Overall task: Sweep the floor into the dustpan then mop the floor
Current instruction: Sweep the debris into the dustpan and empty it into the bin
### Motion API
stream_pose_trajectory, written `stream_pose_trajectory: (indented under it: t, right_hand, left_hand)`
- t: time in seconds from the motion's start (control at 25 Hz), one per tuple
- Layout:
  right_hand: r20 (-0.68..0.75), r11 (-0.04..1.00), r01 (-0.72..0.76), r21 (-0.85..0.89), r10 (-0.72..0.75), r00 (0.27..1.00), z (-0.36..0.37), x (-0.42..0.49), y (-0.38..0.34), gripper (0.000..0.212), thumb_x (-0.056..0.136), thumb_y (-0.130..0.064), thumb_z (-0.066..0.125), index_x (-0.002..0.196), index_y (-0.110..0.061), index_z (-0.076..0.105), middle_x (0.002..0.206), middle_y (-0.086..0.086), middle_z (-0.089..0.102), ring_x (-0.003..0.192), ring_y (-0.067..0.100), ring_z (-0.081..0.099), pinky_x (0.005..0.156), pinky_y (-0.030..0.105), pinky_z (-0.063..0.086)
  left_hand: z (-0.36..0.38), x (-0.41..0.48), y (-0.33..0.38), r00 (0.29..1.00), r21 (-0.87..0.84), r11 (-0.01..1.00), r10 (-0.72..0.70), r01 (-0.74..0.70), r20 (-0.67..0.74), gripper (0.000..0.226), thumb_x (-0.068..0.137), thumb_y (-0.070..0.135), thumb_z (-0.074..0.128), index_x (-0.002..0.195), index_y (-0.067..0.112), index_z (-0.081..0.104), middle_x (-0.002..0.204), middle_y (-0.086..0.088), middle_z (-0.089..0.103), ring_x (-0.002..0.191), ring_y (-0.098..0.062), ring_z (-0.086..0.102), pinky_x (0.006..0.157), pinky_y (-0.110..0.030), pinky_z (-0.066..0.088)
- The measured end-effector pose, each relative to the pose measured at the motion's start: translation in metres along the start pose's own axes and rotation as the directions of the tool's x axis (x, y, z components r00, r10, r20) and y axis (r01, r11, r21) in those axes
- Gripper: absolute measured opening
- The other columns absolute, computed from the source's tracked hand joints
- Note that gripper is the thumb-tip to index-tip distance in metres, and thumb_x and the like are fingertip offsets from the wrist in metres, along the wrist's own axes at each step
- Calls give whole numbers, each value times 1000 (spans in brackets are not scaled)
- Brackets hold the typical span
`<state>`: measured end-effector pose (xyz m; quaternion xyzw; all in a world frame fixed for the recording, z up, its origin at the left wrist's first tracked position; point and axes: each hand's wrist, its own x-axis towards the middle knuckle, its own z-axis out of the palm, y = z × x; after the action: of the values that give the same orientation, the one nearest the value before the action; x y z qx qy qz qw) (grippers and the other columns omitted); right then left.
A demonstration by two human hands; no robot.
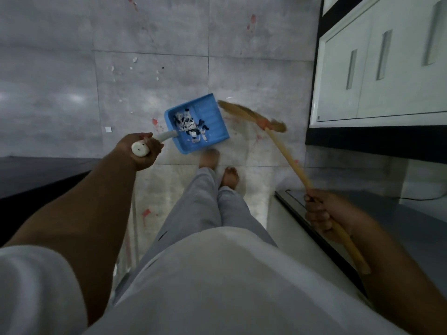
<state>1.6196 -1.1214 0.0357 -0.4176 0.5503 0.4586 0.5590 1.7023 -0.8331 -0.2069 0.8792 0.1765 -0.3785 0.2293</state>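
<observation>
Right hand (319,213): nearest the camera, fingers wrapped tight round the wooden stick of the broom (285,155), low on the person's right.
Left hand (142,151): fingers curled round the white handle end of the dustpan (212,114), arm stretched forward.
Bare feet (229,177): just behind the dustpan; the left one is blurred, so likely mid-step.
Dustpan: blue, ahead of the feet on the grey floor (254,76), holding a heap of white and dark scraps (189,124). Whether its lip lies flat on the floor is hard to tell.
Broom head: straw bristles just beside the dustpan's right edge, blurred.
Loose scraps (134,60): white bits scattered farther off, well apart from the dustpan, not yet swept.
Red stains (154,122): splashes beside the dustpan and farther up the floor.
Cupboard (362,81): white doors at the far right.
Risk, spill: if the left hand tips the dustpan, the heap probably slides out.
Risk, smear: dragging bristles through the red stains may spread them before mopping.
Risk, footing: a bare foot could land on scraps or a stain.
</observation>
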Motion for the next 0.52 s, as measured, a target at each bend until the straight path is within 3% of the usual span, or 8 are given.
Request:
stream_pose_trajectory:
  t: [0.04, 0.2, 0.32, 0.4, 0.52]
  right_hand:
    - [-13, 1000, 13, 6, -13, 1000, -6, 2, -4, 27, 100, -26, 41, 74, -16, 42, 41, -5, 31, 27, 7, 27, 26, 12, 22]
    - [-48, 999, 30, 44, -28, 998, -8, 8, -22, 30, 100, -24, 36, 72, -15, 40, 38, -5, 31, 27, 7, 27, 26, 12, 22]
    - [-78, 996, 57, 74, -51, 996, -1, 12, -26, 31, 100, -23, 37, 71, -16, 41, 39, -6, 33, 27, 6, 28, 26, 12, 22]
    - [-79, 994, 74, 79, -67, 995, 5, 13, -28, 31, 100, -22, 36, 71, -16, 41, 38, -6, 34, 27, 5, 29, 26, 11, 22]
    - [-17, 996, 49, 76, -48, 999, 12, 12, -36, 35, 102, -25, 32, 69, -17, 39, 36, -7, 35, 25, 4, 31, 25, 9, 22]
  left_hand:
    - [-4, 6, -4, 999, -23, 999, -23, 22, -36, 42, 108, 6, 17, 149, 3, 27, 155, -11, 30, 140, -24, 33, 115, -33, 24]
    - [-7, 5, -29, 987, -10, 992, 128, -129, -99, 42, 108, 8, 17, 149, 4, 26, 155, -11, 29, 140, -25, 33, 116, -32, 22]
    - [-4, 1, -26, 997, -151, 988, -35, 45, 68, 42, 108, 7, 17, 149, 4, 26, 154, -11, 31, 139, -24, 34, 115, -33, 24]
    - [-5, -4, -34, 997, -75, 995, 65, -62, 47, 43, 108, 6, 17, 150, 5, 25, 155, -10, 29, 140, -22, 33, 115, -33, 24]
    - [-16, -14, -30, 997, -25, 999, 47, -46, 55, 43, 108, 6, 18, 150, 5, 25, 155, -11, 30, 141, -25, 32, 115, -34, 25]
